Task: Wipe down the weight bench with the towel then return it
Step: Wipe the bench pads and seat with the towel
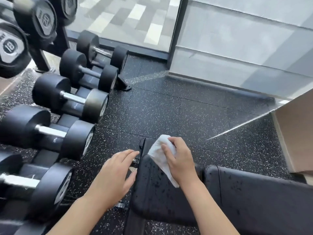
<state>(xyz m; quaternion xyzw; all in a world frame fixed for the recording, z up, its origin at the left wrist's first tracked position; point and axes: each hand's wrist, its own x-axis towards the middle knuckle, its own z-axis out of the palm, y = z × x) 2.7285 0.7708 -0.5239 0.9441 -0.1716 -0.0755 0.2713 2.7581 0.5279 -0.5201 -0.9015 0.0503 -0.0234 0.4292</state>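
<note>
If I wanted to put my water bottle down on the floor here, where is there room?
The speckled floor is bare between the weight bench and the glass wall. Left is crowded: dumbbells line a rack. The bench is busy: the right hand holds the towel there.

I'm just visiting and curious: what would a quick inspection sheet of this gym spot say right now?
Surface: black weight bench pads, speckled with droplets.
Job's things: white towel, crumpled, pressed on the bench's near pad.
Clutter: dumbbells lined up on a low rack at left; more on a stand above.
Hands: right hand grips the towel; left hand open, fingers by the bench's edge.
Cables: nothing seen.
Surroundings: speckled rubber floor, glass wall, brown box at right.
</note>
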